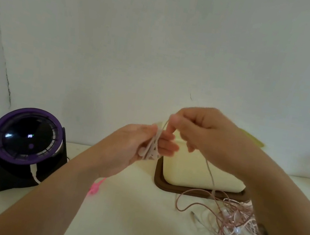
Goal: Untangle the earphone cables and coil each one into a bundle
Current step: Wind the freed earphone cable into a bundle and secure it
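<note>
Your left hand (140, 146) grips the thin pale-pink earphone cable coil (153, 147) as spool — right hand (199, 130) pinches its strand (209, 173) taut.

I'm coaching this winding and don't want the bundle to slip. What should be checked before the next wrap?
1. Coil secured on the left hand: ok, loops sit round the fingers.
2. Right hand has the strand: ok, pinched just above the coil.
3. Strand runs free below: cannot tell, it drops into the tangle.
4. Strand clear of the cream box: cannot tell, it hangs in front of it.
5. Other cables sorted: not ok, the tangle lies knotted on the table.
</note>
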The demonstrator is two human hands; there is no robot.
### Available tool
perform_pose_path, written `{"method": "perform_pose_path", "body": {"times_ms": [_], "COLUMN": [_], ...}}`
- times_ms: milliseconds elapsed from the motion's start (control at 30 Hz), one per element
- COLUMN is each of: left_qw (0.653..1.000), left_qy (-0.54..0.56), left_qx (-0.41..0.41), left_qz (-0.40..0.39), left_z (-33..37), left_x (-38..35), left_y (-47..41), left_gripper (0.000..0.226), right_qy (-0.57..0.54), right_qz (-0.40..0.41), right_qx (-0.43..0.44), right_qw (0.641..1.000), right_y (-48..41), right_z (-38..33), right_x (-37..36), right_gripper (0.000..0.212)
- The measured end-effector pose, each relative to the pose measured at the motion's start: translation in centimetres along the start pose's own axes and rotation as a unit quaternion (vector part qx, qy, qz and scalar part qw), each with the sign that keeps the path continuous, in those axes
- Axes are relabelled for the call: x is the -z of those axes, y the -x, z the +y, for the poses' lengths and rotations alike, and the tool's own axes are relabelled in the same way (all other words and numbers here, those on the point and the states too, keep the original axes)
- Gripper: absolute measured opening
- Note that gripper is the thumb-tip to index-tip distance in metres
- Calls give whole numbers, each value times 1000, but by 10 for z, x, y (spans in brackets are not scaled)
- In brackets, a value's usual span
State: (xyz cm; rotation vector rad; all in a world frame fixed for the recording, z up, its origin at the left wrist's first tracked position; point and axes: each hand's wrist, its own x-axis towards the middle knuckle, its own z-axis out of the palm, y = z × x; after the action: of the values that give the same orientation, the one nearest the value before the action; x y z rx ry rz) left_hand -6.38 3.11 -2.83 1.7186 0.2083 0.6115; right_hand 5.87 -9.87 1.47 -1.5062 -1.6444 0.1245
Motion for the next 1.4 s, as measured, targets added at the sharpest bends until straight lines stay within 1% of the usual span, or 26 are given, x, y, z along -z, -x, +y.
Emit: {"method": "perform_pose_path", "body": {"times_ms": [100,167,200,233,267,300,333,400,467,500,567,600,633,667,700,767,833,867,933,1000,1067,1133,1200,1267,1333,1400], "left_qw": [996,985,972,950,924,904,899,920,958,975,994,997,997,996,997,998,988,977,952,935,942,968,991,998,996,994], "left_qy": [54,131,188,261,340,401,427,384,268,194,39,-24,-66,-84,-73,8,141,206,306,352,327,236,103,-14,-85,-107], "left_qx": [23,25,21,12,2,-12,-34,-69,-78,-72,-55,-45,-29,-8,12,34,28,17,-12,-45,-59,-56,-48,-38,-29,-1], "left_qz": [-73,-112,-141,-171,-178,-150,-93,19,68,84,84,61,30,1,-24,-53,-61,-52,-14,29,57,71,71,43,-2,-32], "left_z": [4,10,14,17,21,23,25,26,22,16,8,4,2,1,3,8,17,21,27,27,24,16,9,3,-2,-1], "left_x": [-6,-8,-7,-7,-7,-7,-6,-5,-3,1,3,3,1,-2,-6,-10,-13,-15,-14,-11,-7,-3,-2,-2,-3,-4], "left_y": [4,7,8,8,8,6,4,1,-2,-3,-2,0,1,2,4,6,9,9,8,3,-1,-3,-3,-1,0,1], "left_gripper": [41,41,39,38,36,36,37,38,36,36,38,38,39,39,40,44,45,44,43,44,44,40,40,43,48,51], "right_qy": [-30,-33,-35,-39,-41,-35,-18,30,59,59,43,24,6,-7,-15,-26,-26,-24,-9,24,55,64,69,81,90,88], "right_qz": [94,104,83,49,11,-25,-61,-132,-174,-168,-116,-79,-39,3,42,92,87,59,-28,-120,-185,-192,-164,-116,-56,2], "right_qx": [-8,-20,-27,-32,-39,-46,-53,-59,-53,-43,-19,-11,-7,-6,-8,-15,-32,-44,-70,-83,-78,-63,-45,-24,-10,0], "right_qw": [995,994,996,998,998,998,997,989,982,983,992,996,999,1000,999,995,995,997,997,989,978,977,983,990,994,996], "right_y": [-5,-8,-8,-8,-8,-7,-7,-5,-3,-2,-1,-1,-1,-2,-3,-7,-8,-9,-7,-5,-2,-1,-1,-1,-1,-3], "right_z": [12,22,27,30,33,34,34,32,26,20,10,6,5,6,10,19,29,32,35,34,28,19,11,7,9,16], "right_x": [0,-6,-9,-12,-15,-17,-19,-23,-24,-23,-17,-13,-9,-5,-3,-4,-8,-12,-19,-27,-30,-28,-21,-13,-6,-5], "right_gripper": [34,33,32,33,33,34,35,33,30,28,27,27,27,28,28,29,32,34,36,34,32,30,31,33,34,30]}}
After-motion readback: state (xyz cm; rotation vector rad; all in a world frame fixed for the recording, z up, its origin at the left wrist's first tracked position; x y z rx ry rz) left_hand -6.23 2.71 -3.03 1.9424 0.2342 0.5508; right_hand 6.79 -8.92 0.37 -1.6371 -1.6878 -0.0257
